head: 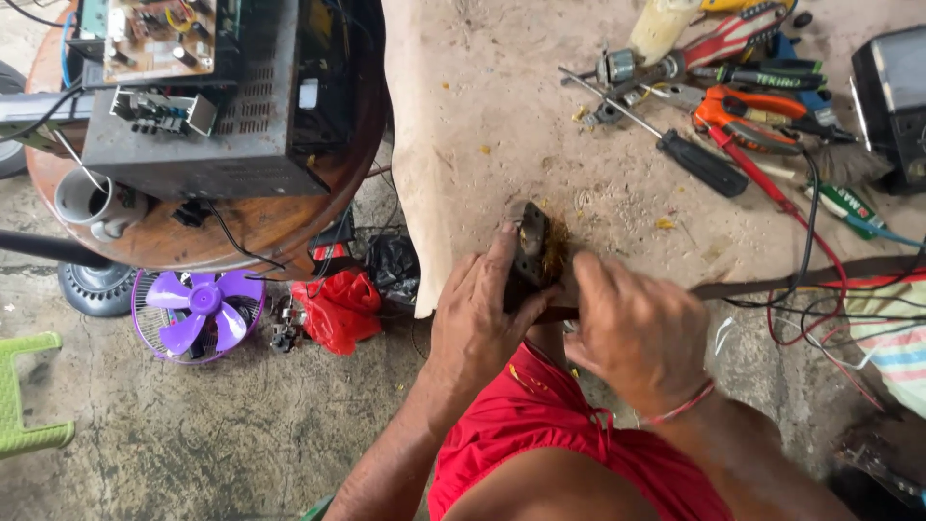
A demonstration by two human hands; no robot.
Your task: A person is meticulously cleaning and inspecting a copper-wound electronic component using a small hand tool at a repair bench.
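My left hand (479, 323) grips a small dark metal block with copper-coloured windings, a motor part (533, 246), held upright against the near edge of a worn beige board (482, 125). My right hand (639, 333) is closed around a thin dark tool handle (555, 314) whose tip points into the part; most of the tool is hidden under the fingers. A red thread band circles my right wrist. Red cloth covers my lap below both hands.
Screwdrivers (699, 162), orange-handled pliers (748, 116) and wires lie at the board's far right, beside a black box (892, 101). A round wooden table (241, 222) at left carries an open amplifier chassis. On the concrete floor sit a purple fan (196, 311), a red bag (338, 307) and a green stool (24, 391).
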